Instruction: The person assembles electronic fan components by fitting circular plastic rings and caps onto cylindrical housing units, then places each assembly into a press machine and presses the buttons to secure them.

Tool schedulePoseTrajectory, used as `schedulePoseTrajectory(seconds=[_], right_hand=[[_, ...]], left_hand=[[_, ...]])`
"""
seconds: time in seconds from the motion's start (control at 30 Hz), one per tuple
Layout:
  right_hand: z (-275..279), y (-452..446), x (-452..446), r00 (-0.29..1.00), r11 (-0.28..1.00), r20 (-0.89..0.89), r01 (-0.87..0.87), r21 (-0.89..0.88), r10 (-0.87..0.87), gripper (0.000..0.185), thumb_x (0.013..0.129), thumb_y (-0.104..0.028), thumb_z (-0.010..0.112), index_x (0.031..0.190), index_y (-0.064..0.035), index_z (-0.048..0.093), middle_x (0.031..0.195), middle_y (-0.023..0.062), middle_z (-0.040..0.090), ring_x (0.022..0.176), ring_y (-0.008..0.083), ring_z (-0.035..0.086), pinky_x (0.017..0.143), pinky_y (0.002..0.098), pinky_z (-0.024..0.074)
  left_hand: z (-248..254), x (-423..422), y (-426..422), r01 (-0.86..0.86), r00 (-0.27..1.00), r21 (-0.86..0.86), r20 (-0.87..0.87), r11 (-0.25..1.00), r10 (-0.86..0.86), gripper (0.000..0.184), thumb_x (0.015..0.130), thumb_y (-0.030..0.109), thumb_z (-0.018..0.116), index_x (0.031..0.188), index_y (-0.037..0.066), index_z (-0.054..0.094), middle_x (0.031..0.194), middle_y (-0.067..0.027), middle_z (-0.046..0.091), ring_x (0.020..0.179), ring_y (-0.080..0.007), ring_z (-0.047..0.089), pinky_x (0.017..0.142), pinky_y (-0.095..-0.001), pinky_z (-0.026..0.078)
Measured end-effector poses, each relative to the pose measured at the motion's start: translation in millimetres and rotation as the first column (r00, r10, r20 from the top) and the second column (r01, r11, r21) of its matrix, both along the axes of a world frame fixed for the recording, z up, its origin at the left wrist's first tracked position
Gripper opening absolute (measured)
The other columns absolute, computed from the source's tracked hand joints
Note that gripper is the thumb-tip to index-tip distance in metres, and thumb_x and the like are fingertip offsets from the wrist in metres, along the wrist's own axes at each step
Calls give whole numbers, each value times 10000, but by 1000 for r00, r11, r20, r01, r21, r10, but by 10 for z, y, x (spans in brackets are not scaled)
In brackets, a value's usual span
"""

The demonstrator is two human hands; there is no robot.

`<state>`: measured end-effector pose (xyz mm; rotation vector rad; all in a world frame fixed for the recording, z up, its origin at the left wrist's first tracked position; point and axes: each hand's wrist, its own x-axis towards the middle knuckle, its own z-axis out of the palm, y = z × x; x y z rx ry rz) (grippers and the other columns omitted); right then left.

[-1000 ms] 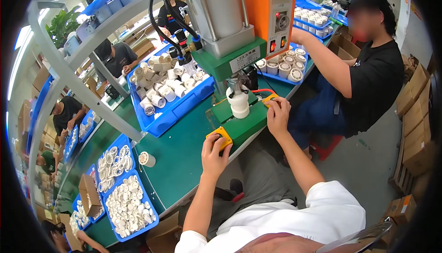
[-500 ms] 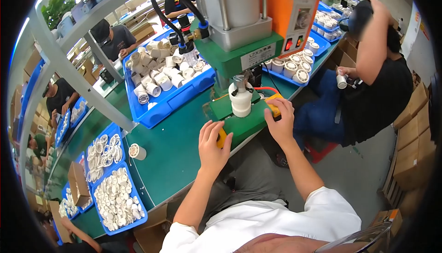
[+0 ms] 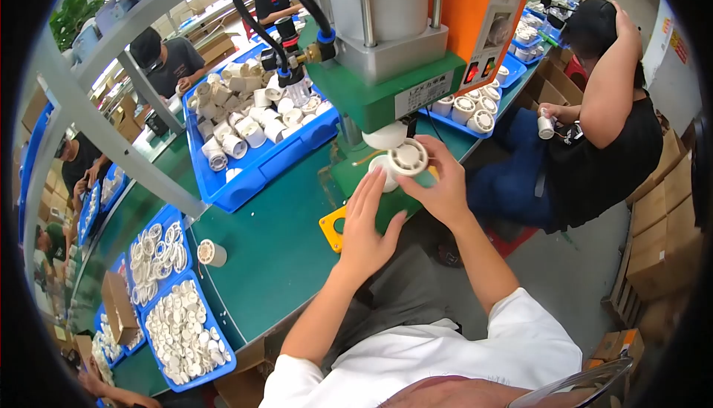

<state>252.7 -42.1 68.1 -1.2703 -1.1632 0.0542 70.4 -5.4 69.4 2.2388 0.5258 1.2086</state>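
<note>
In the head view, my right hand is closed around a white plastic cylinder with a slotted round end, tilted toward me. My left hand has its fingers stretched out and thumb apart, its fingertips at a white round holder on the press base. Above the cylinder is the white pressing head of the green press. A yellow button guard shows left of my left hand. Part of the holder is hidden behind the cylinder and my fingers.
A blue bin of white cylinders stands at the back left. Blue trays with white rings and discs lie left. A single white cylinder stands on the green table. A co-worker sits close on the right.
Both hands have left the yellow button guards and come together at the holder. The pressing head is now apart from the cylinder, which my right hand has taken hold of and tilted.
</note>
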Motion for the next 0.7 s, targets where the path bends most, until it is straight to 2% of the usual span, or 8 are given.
schedulePoseTrajectory(seconds=[0.1, 0.23, 0.3, 0.43, 0.53, 0.6, 0.63, 0.7], right_hand=[[-56, -71, 502, 987, 987, -14, 161, 11, -161, 593, 771, -96, 858, 1300, -30, 597, 1141, 100, 722, 1001, 165, 696, 834, 316, 560], [99, 189, 1386, 897, 894, 92, 439, -89, -432, 466, 821, -221, 805, 1202, -58, 593, 1095, 192, 728, 986, 318, 733, 833, 396, 565], [-99, 456, 1916, 744, 763, 330, 639, -95, -581, 500, 810, -382, 795, 1161, -94, 584, 1029, 205, 736, 987, 430, 698, 857, 520, 536], [-296, 712, 2348, 583, 541, 521, 803, -250, -624, 539, 797, -455, 795, 1188, -122, 631, 1051, 218, 735, 1006, 440, 692, 848, 588, 518], [-502, 781, 2727, 584, 507, 710, 782, -362, -393, 520, 780, -505, 767, 1090, -88, 731, 1124, 215, 722, 1076, 435, 667, 873, 584, 526], [-696, 895, 3247, 560, 287, 811, 816, -502, -171, 573, 747, -486, 747, 1113, -45, 728, 1162, 222, 703, 1091, 444, 660, 913, 585, 525], [-520, 813, 2862, 568, 306, 704, 823, -478, -426, 565, 749, -460, 738, 1098, -16, 719, 1182, 231, 686, 1117, 443, 649, 917, 595, 524], [-397, 681, 2481, 534, 402, 674, 841, -362, -511, 526, 823, -437, 723, 1103, 6, 676, 1164, 235, 674, 1154, 429, 626, 971, 552, 510]], left_hand=[[-188, -485, -97, -145, 989, 55, 26, 988, 144, 494, 818, -20, 749, 1299, 2, 636, 1350, -203, 624, 1225, -381, 617, 1018, -436, 508], [-468, -1167, -18, -443, 896, 46, 56, 895, 440, 301, 842, -71, 701, 1138, -12, 690, 1118, -191, 691, 1030, -353, 675, 910, -402, 537], [-580, -1393, -20, -539, 838, -105, 31, 836, 544, 295, 853, -64, 702, 1141, -4, 691, 1107, -188, 690, 1021, -345, 674, 905, -394, 536], [-506, -1550, -87, -581, 812, -74, 19, 811, 584, 294, 852, -49, 716, 1140, 10, 697, 1099, -183, 686, 1015, -340, 673, 899, -390, 537], [-497, -1732, -106, -585, 811, -46, 13, 810, 586, 296, 844, -29, 734, 1134, 21, 704, 1089, -176, 681, 1007, -353, 669, 885, -395, 541], [-453, -1911, -64, -640, 768, -33, -2, 767, 641, 334, 821, -24, 744, 1148, 28, 699, 1109, -177, 673, 1037, -362, 655, 905, -413, 532], [-426, -2031, -36, -702, 712, -41, -9, 711, 702, 334, 821, -24, 744, 1148, 28, 699, 1109, -177, 673, 1037, -362, 655, 905, -413, 532], [-344, -2255, 97, -800, 585, 126, -52, 587, 809, 385, 819, 9, 752, 1196, 23, 674, 1159, -177, 658, 1111, -375, 617, 968, -442, 496]])
